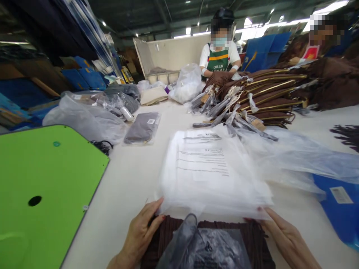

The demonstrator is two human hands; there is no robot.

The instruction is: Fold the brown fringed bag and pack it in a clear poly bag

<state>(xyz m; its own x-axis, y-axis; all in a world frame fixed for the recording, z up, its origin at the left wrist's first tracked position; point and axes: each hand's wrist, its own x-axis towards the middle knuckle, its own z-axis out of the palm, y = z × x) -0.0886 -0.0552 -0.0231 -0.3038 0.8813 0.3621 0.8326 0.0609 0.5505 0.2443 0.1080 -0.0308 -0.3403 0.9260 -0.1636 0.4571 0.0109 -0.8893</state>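
My left hand [141, 233] rests on the left end of a folded dark brown garment [165, 243] at the near edge of the white table [131, 175], fingers pressed on the fabric. My right hand [286, 239] touches the garment's right end, fingertips by the lower corner of a stack of clear plastic bags [213, 172] with printed text. A crumpled grey plastic bag [202, 246] lies on top of the garment between my hands.
A green board [42, 194] covers the left. A bagged grey garment [143, 129] and loose bags lie beyond. A pile of brown garments on gold hangers [263, 97] sits far right, with a person in a green apron [220, 56] behind. Blue packaging [339, 209] lies right.
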